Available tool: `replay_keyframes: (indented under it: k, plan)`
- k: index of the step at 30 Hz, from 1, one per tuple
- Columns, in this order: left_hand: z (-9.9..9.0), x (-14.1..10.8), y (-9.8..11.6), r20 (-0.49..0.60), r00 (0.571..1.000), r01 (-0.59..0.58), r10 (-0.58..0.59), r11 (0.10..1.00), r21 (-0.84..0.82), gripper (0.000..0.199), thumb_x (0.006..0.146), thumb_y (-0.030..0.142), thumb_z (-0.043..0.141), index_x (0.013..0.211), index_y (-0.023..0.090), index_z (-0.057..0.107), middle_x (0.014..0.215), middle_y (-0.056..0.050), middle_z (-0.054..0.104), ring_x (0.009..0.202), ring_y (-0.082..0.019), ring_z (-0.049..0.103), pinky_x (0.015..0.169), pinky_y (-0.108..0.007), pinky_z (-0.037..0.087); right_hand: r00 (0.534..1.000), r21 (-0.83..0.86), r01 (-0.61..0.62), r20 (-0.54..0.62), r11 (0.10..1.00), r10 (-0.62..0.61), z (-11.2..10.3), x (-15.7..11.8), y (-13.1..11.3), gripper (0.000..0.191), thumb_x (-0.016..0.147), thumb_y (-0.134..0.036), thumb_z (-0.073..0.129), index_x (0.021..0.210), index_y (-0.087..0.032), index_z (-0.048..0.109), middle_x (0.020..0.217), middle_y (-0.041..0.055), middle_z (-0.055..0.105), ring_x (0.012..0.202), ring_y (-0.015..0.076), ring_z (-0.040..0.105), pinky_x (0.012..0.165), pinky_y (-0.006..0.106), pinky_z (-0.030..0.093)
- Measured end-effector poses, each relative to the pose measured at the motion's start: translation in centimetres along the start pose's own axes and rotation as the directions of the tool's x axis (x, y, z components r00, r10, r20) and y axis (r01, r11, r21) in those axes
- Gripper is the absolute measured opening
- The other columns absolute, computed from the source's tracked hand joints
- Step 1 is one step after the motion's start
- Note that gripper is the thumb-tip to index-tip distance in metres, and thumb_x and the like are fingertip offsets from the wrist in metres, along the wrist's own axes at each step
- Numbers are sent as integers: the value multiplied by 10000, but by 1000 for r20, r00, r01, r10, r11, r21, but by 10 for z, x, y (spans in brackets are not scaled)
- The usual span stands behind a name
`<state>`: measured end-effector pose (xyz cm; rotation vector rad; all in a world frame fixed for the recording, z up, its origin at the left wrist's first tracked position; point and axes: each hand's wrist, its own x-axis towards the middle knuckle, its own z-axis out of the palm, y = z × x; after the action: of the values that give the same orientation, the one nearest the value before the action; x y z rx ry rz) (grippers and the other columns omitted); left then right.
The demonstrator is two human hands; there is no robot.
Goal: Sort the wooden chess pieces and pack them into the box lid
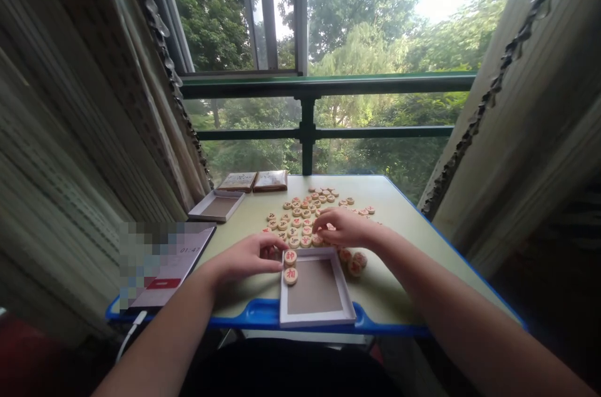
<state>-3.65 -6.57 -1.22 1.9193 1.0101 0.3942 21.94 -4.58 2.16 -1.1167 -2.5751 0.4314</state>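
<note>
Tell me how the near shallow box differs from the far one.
The near box holds two red-marked discs; the far box shows only its brown bottom. The near box juts over the table's blue edge; the far box lies further back, left. Both have pale rims and brown bottoms.

Glossy blue plastic edging, matt wooden pieces (290, 275)

Pale green bench (417, 278) with blue edging, lower centre of the frame. Round character-marked pieces (296, 222) are scattered across its middle; an open white-rimmed box (348, 297) is set at the near edge. A shallow tray (224, 218), two flat packets (254, 181) and a lit tablet (174, 262) are placed at left.
</note>
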Motion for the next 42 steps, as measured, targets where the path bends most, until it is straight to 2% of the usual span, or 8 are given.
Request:
replay_keyframes:
  k: [9,15,19,23,27,34,37,42]
  plan:
    - [3,-2,3,-37,999,12,-11,1000,10,435,695,377,630,1065,151,605,832,-38,575,723,-143,512,619,-246,405,994,-174,-5,-106,985,-14,10,-8,19,145,774,-223,571,804,-205,712,805,56,611,753,161,527,642,257,386]
    - [-21,26,38,-234,970,-2,62,968,250,354,752,407,532,988,168,644,875,-58,642,720,-156,560,600,-255,432,969,-248,-24,-245,969,-39,15,-7,23,170,772,-257,597,901,-210,697,898,78,626,830,193,526,712,311,420]
    - [-30,62,50,-329,903,-110,275,890,443,263,755,328,528,896,158,670,842,-55,653,707,-148,562,632,-261,442,931,-260,55,-336,964,-144,16,-6,22,184,815,-207,535,920,-219,686,934,64,652,888,188,527,812,347,416]
    - [-22,83,29,-435,784,-184,442,835,518,247,798,270,486,924,148,660,893,-74,657,795,-168,570,721,-295,456,915,-255,-36,-398,966,-71,18,-5,25,193,799,-158,538,920,-217,678,963,58,664,907,189,529,820,349,421]
    - [-14,83,7,-311,820,-209,480,758,617,221,791,226,508,920,194,686,931,-64,667,910,-198,550,831,-337,430,923,-252,-155,-382,955,49,23,-3,30,178,788,-180,558,909,-211,684,920,51,677,874,200,523,796,345,422]
    - [-6,81,11,-164,890,-228,427,725,650,239,803,209,508,942,199,702,940,-56,678,908,-198,538,849,-323,422,953,-233,-110,-302,966,36,26,-1,30,159,789,-182,555,855,-212,697,878,45,670,819,182,509,776,327,409]
    - [-5,82,10,-154,898,-224,413,728,648,246,809,213,500,961,199,694,940,-57,681,907,-196,551,839,-315,431,950,-218,-106,-309,970,34,24,-3,30,177,780,-167,556,882,-206,695,902,50,666,849,191,507,778,325,411]
    - [-7,83,4,-274,894,-124,356,781,612,265,779,178,509,978,201,682,967,-45,683,918,-190,583,838,-295,448,948,-221,-104,-318,970,29,23,-2,30,184,794,-180,538,881,-198,699,902,68,659,858,194,506,788,333,410]
